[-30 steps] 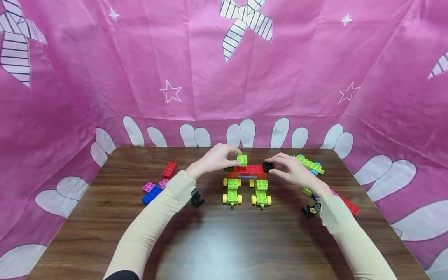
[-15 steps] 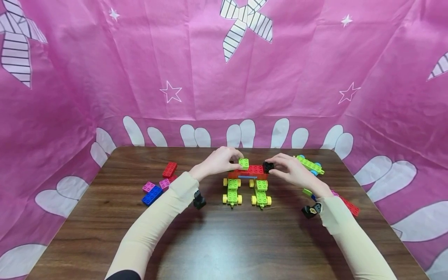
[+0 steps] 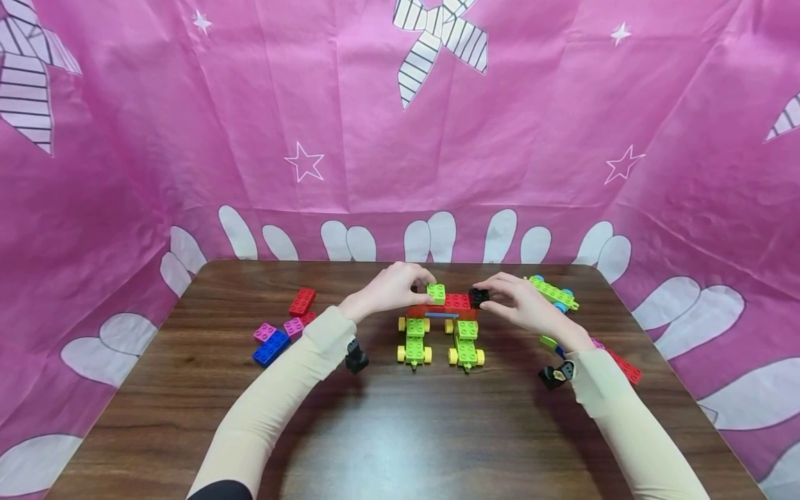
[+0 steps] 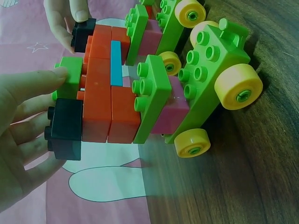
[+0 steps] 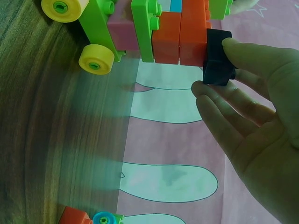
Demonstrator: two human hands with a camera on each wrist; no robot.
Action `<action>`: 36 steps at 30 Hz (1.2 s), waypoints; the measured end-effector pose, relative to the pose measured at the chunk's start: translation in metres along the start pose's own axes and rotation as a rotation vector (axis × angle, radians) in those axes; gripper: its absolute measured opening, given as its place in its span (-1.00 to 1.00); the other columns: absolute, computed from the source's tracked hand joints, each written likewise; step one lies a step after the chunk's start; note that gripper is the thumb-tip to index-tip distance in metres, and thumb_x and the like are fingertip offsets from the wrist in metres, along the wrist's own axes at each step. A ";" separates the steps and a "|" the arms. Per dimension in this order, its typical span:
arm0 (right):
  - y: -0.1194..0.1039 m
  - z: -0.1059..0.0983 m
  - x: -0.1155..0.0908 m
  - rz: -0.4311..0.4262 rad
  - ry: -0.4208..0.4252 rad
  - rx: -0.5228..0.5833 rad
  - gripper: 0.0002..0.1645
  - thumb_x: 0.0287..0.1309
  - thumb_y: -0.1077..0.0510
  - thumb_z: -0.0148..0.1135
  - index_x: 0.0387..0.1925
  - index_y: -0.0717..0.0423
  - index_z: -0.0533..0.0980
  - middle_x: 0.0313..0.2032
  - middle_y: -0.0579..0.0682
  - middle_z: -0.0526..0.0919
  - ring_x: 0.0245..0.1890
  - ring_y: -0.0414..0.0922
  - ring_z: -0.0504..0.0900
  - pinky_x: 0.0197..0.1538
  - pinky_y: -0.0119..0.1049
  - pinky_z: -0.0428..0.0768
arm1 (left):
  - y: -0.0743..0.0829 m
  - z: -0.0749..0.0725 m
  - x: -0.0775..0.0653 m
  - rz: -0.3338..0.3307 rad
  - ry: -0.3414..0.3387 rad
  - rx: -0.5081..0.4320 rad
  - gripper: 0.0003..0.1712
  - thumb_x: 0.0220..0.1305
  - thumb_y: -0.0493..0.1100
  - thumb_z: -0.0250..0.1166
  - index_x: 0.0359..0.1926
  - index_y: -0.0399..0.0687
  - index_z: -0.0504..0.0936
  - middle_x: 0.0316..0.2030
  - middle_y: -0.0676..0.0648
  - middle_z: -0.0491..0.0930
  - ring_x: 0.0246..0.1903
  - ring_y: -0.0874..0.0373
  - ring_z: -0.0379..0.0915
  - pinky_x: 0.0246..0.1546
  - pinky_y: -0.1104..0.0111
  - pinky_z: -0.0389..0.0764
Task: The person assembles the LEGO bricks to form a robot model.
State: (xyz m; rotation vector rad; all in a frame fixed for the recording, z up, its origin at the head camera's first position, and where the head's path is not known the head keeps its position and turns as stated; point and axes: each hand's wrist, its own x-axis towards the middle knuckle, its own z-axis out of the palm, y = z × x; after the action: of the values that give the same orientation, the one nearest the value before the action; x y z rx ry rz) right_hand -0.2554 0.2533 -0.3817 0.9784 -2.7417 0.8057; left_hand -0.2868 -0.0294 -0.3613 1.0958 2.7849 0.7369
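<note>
Brick [image 3: 437, 294], green, in left hand [image 3: 392, 287]

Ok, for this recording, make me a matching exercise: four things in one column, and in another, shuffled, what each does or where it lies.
1. Left hand
2. Right hand
3. Blue brick
4. Green base with blue wheels

A. On the far right part of the table
B. Pinches a black brick
C. Beside a pink brick
D. Holds a small green brick

Pairs: 1-D, 2-B, 3-C, 4-A
</note>
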 end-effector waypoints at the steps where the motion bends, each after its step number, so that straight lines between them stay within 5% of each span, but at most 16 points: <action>1: 0.000 0.000 0.000 0.000 0.000 0.001 -0.59 0.16 0.07 0.25 0.06 0.02 0.52 -0.07 -0.04 0.59 -0.11 -0.12 0.67 -0.05 -0.22 0.63 | 0.000 0.000 0.000 0.000 0.000 0.001 -0.58 0.14 0.04 0.33 0.01 0.03 0.61 -0.08 0.05 0.65 -0.12 0.20 0.58 -0.09 0.32 0.57; 36: 0.006 -0.001 -0.006 -0.006 0.032 0.000 -0.59 0.15 0.08 0.26 0.05 0.01 0.53 -0.11 -0.08 0.62 -0.18 -0.19 0.68 -0.16 -0.30 0.64 | 0.004 -0.001 -0.002 0.006 -0.002 0.009 -0.61 0.15 0.01 0.32 0.00 0.02 0.63 -0.08 0.04 0.66 -0.15 0.14 0.62 -0.16 0.32 0.59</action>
State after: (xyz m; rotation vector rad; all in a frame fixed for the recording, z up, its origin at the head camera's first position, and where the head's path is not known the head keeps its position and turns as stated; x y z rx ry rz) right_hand -0.2546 0.2603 -0.3853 0.9646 -2.7108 0.8130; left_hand -0.2830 -0.0287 -0.3594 1.1057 2.7874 0.7234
